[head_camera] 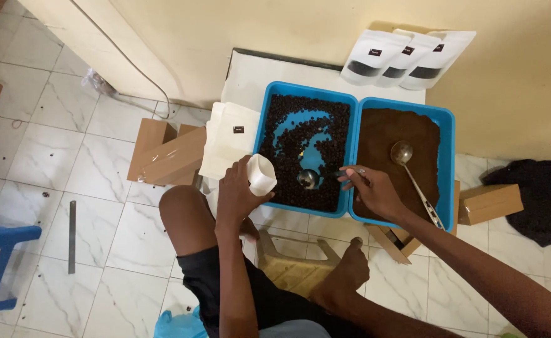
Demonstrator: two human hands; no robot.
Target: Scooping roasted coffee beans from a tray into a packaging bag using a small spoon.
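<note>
Left hand (239,191) wrapped round an open white pouch (261,174), tipped toward the blue tray of beans (305,148) for easy filling. Right hand (375,191) pinching the scoop (308,178) handle, bowl resting among beans. 2nd ladle (403,154) parked in the grounds tray (447,163).

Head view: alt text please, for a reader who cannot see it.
Seen from above, a seated person's left hand holds a small white pouch at the edge of a blue tray of coffee beans, while the right hand grips a metal scoop in the beans. A second blue tray alongside holds brown grounds and a spoon.
</note>
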